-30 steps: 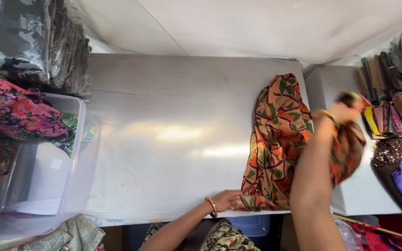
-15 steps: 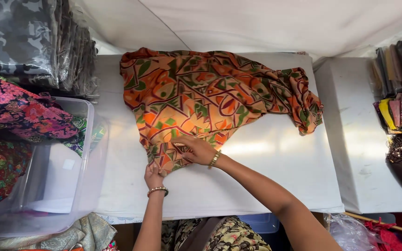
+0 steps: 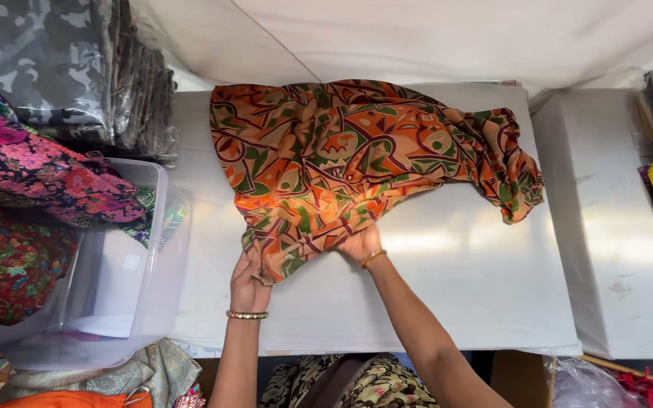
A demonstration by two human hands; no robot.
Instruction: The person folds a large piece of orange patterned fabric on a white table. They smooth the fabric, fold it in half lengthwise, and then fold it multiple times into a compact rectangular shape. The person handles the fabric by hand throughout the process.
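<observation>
From the clear plastic bin (image 3: 126,302) at left we pass to our left hand (image 3: 249,281) pinching the orange patterned cloth (image 3: 341,162) spread on the white table (image 3: 455,279), our right hand (image 3: 360,243) pressing flat; smoothing evenly seems best.

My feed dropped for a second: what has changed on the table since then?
The orange patterned cloth, bunched at the table's right edge a second ago, now lies spread across the white table. The right hand came down to its near edge; the left hand grips the near corner. The clear plastic bin stayed put.
</observation>
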